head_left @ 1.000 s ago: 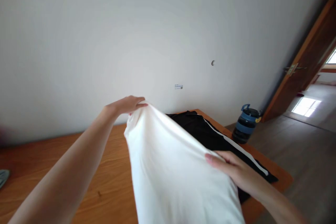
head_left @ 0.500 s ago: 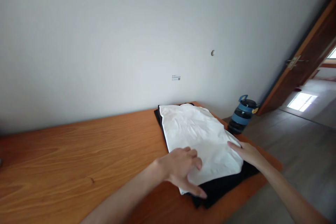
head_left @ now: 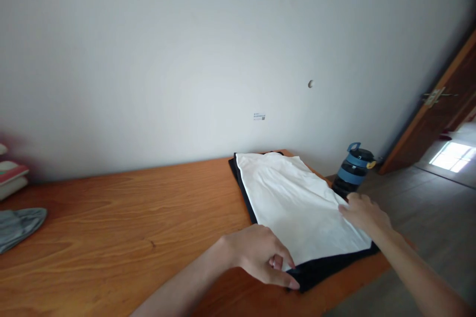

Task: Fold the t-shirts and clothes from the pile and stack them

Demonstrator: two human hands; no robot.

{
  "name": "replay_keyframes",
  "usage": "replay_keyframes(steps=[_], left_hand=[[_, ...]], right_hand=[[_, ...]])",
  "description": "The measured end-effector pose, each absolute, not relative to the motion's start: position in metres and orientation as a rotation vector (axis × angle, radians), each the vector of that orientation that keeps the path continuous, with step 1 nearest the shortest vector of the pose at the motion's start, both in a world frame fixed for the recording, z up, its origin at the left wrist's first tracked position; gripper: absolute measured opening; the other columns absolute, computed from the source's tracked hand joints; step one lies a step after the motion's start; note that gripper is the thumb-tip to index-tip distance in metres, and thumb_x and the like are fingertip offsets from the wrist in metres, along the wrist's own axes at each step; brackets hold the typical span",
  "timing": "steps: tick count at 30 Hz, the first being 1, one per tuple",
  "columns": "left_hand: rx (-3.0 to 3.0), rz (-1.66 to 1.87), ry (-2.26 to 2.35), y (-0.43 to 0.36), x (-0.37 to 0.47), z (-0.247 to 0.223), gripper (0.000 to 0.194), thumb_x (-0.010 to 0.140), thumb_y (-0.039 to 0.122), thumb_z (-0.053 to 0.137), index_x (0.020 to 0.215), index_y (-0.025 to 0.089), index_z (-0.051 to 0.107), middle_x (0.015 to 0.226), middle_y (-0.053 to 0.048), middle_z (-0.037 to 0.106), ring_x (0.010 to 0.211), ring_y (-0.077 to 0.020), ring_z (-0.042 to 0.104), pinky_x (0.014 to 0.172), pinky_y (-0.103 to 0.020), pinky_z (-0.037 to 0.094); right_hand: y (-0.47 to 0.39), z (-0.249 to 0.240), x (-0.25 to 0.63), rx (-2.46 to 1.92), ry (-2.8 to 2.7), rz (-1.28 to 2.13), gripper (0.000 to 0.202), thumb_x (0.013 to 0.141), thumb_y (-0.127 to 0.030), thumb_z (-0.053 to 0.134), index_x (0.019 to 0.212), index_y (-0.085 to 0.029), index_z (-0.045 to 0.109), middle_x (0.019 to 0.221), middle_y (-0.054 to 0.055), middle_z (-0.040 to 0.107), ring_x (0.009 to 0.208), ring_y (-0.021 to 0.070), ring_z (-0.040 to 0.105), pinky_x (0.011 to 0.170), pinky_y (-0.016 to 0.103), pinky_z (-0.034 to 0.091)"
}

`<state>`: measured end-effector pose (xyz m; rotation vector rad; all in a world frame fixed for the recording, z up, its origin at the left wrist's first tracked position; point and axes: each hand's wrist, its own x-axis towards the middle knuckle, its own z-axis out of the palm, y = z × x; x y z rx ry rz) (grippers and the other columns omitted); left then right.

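Note:
A white garment [head_left: 297, 203], perhaps a shirt, lies spread over a black garment [head_left: 334, 267] on a wooden table. The black one shows along the left and near edges. At the near left corner is my left hand [head_left: 260, 252], its fingers curled and its thumb low, closed around the white garment's corner just above the black cloth; the exact grip is partly hidden. My right hand [head_left: 366, 215] holds the white garment's right edge, thumb on top of the fabric. Shallow wrinkles run across the far half of the white garment.
A dark water bottle with blue bands [head_left: 351, 171] stands beyond my right hand at the table's right edge. Books [head_left: 13, 178] and a grey cloth item [head_left: 22, 225] lie at the far left of the wooden table [head_left: 130, 208]. A white wall rises behind; a door [head_left: 446, 89] is at right.
The white garment lies flatter, its near right corner drawn outward. My left hand has curled its fingers at the near corner. The view has turned left, bringing in the books and grey cloth.

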<state>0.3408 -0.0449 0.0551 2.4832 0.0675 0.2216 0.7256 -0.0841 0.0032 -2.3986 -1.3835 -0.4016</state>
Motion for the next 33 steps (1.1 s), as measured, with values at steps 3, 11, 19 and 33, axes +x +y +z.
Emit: replay_keyframes(steps=[3,11,19,33], left_hand=[[2.508,0.55,0.252,-0.044,0.346,0.032,0.04,0.094,0.044,0.062,0.123,0.019,0.07,0.118,-0.011,0.074,0.111,-0.0246,0.068,0.102,-0.036,0.051],[2.633,0.415,0.545,-0.07,0.313,-0.018,0.07,0.103,0.057,0.033,0.161,0.019,0.023,0.168,-0.018,0.019,0.156,-0.0354,0.015,0.124,-0.063,0.014],[2.712,0.552,0.585,-0.076,0.24,-0.018,0.055,0.097,0.049,0.048,0.145,0.023,0.047,0.16,-0.011,0.042,0.137,-0.0313,0.049,0.113,-0.048,0.041],[2.272,1.023,1.686,-0.019,0.0,-0.026,0.025,0.083,0.01,0.053,0.103,0.021,0.063,0.109,-0.009,0.068,0.105,-0.0236,0.063,0.1,-0.039,0.05]], right_hand=[[-0.06,0.011,0.668,-2.418,-1.583,-0.423,0.049,0.091,-0.043,0.044,0.127,-0.016,0.064,0.126,0.023,0.065,0.111,0.0391,0.064,0.089,0.052,0.051],[-0.028,-0.026,0.567,-2.665,-1.469,-0.15,0.074,0.097,-0.067,0.02,0.154,-0.025,0.043,0.159,0.018,0.04,0.145,0.0427,0.037,0.112,0.063,0.029],[-0.019,-0.022,0.571,-2.785,-1.463,0.031,0.073,0.096,-0.061,0.021,0.143,-0.019,0.056,0.149,0.025,0.05,0.137,0.0484,0.045,0.102,0.07,0.036],[0.017,-0.049,0.267,-1.2,-2.076,-0.038,0.021,0.095,-0.037,0.043,0.092,-0.025,0.059,0.086,0.008,0.072,0.082,0.0263,0.07,0.076,0.037,0.052]])
